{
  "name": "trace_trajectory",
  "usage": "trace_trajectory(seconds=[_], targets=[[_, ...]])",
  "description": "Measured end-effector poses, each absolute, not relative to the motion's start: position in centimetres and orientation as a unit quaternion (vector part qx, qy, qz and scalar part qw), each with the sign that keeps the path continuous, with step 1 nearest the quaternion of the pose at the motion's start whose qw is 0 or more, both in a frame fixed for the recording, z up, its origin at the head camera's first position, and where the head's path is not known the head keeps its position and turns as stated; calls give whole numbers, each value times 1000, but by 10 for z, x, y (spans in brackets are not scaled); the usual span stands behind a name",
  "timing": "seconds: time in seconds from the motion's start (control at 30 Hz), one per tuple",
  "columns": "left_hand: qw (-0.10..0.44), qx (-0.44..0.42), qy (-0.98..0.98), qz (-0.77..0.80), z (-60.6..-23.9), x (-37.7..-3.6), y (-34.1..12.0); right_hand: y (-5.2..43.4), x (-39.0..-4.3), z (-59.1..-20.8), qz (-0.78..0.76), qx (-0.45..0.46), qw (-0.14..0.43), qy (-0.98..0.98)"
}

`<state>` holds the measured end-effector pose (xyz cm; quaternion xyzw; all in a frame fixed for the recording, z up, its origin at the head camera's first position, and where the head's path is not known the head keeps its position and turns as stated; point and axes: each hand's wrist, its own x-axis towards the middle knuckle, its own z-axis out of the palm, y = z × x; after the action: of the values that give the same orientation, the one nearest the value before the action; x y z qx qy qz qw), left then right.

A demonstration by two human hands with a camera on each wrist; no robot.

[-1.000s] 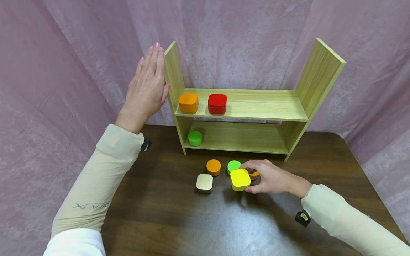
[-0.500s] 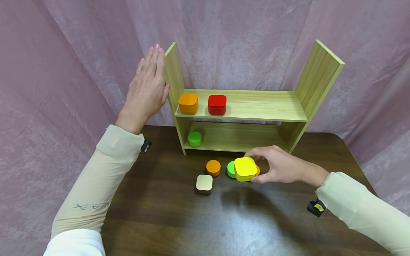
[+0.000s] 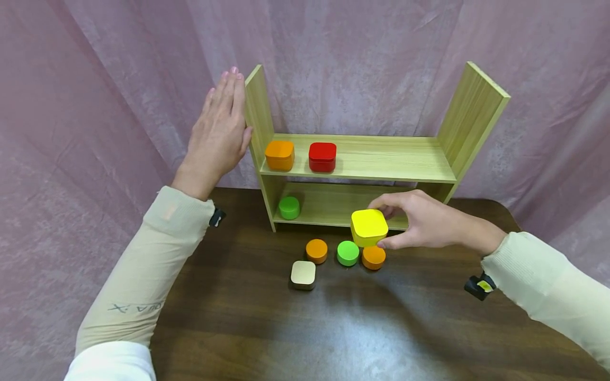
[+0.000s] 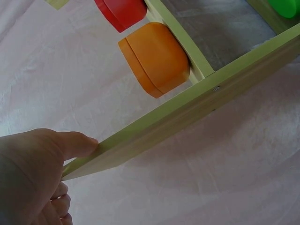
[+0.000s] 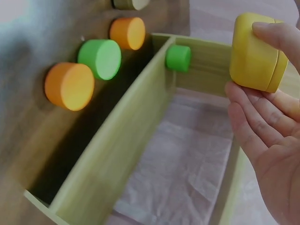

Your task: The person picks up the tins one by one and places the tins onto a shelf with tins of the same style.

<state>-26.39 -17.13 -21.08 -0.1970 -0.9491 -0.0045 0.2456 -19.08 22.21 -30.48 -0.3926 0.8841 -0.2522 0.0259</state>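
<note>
A dark brown wooden table [image 3: 267, 328] with a visible grain and a pale sheen of reflected light near its middle is seen, backed and flanked by a draped, crinkled pink cloth [image 3: 119, 63] that closes off the far side and both sides of the scene. A light wooden shelf unit [image 3: 395, 159] is set at the far edge of the table, with two tall side boards and two levels.

The yellow square box [image 3: 369, 226] is held clear of the table, in front of the lower level and above a row of round boxes; it is pinched by the right hand [image 3: 424, 222], with the thumb below and the fingers curled over its far edge. The left hand [image 3: 216, 135] is raised flat, fingers straight and pressed together, and its thumb is laid against the left side board of the unit.

On the upper level an orange square box [image 3: 279, 154] and a red square box [image 3: 322, 156] are placed side by side at the left. A green round box [image 3: 289, 207] is placed at the left of the lower level. On the table, an orange round box [image 3: 316, 251], a green round one [image 3: 348, 253] and another orange round one [image 3: 374, 257] are lined up, and a beige square box [image 3: 303, 274] lies nearer.
</note>
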Motion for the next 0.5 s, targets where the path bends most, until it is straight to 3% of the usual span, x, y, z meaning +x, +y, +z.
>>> trace_trajectory(seconds=[0.5], targets=[[242, -193, -951, -1, -210, -265, -171, 224, -222, -262, -246, -360, 1, 900]])
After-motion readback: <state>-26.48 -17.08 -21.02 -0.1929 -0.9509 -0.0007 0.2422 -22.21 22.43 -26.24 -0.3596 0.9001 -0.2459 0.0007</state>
